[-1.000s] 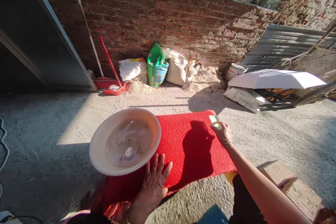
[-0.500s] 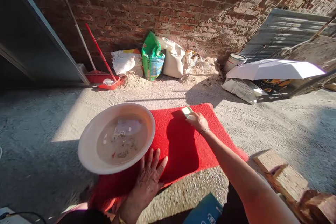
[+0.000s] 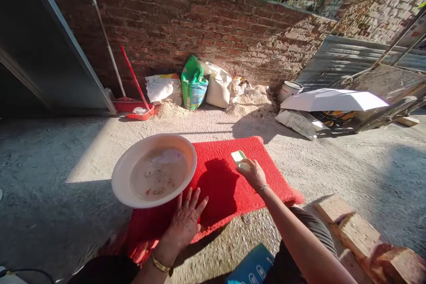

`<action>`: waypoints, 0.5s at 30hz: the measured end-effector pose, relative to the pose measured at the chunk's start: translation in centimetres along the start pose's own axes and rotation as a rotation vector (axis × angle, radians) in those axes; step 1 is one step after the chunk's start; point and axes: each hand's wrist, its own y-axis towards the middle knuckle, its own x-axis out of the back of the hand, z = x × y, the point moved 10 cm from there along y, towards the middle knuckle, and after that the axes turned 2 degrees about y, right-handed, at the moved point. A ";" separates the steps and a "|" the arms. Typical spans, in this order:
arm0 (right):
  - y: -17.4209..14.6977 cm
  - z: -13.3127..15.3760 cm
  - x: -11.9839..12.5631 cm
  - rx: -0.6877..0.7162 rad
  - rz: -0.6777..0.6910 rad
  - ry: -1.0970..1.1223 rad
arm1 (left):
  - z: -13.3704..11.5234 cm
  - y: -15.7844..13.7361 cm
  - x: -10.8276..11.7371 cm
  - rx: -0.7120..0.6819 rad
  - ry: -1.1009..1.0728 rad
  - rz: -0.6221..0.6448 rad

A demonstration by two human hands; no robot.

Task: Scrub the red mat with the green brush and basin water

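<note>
A red mat [image 3: 219,213] lies on the ground in front of me. My left hand [image 3: 186,222] rests flat on its near left part, fingers spread, just beside a wide pale basin [image 3: 121,182]. The basin stands partly on the mat and holds cloudy water with dark bits in it. My right hand [image 3: 254,174] is closed on a flat pale green and white block [image 3: 238,156] with rounded corners, held at the mat's surface. My fingers cover the block's near end, and its underside is hidden, so its exact kind cannot be told.
Bricks [image 3: 359,233] lie at the right. A blue packet [image 3: 253,266] is near my knees. Along the brick wall [image 3: 233,31] stand a green sack [image 3: 194,86], a cream sack [image 3: 218,91] and a red dustpan [image 3: 141,114]. A white umbrella [image 3: 336,100] sits at the right.
My right hand has drawn the block back from the mat's far edge, towards me. The left hand stays flat on the mat. My view has tilted up, showing more wall and plants.
</note>
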 end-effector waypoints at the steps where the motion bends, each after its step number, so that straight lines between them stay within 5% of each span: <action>1: -0.8 3.4 -2.5 0.091 0.061 -0.019 | 0.1 0.0 0.2 0.003 0.000 0.026; 4: -2.8 10.2 -7.5 0.289 0.224 -0.085 | 0.3 0.0 0.9 0.013 0.006 0.072; 6: -2.7 9.9 -7.5 0.258 0.265 -0.128 | 0.4 -0.1 1.1 0.016 0.009 0.076; 9: -1.1 3.0 -2.7 0.039 0.187 -0.174 | 0.3 -0.4 1.1 0.027 0.008 0.069; 15: -1.8 -15.3 13.2 -0.449 -0.157 -0.279 | -0.2 -0.5 1.3 0.061 0.016 0.108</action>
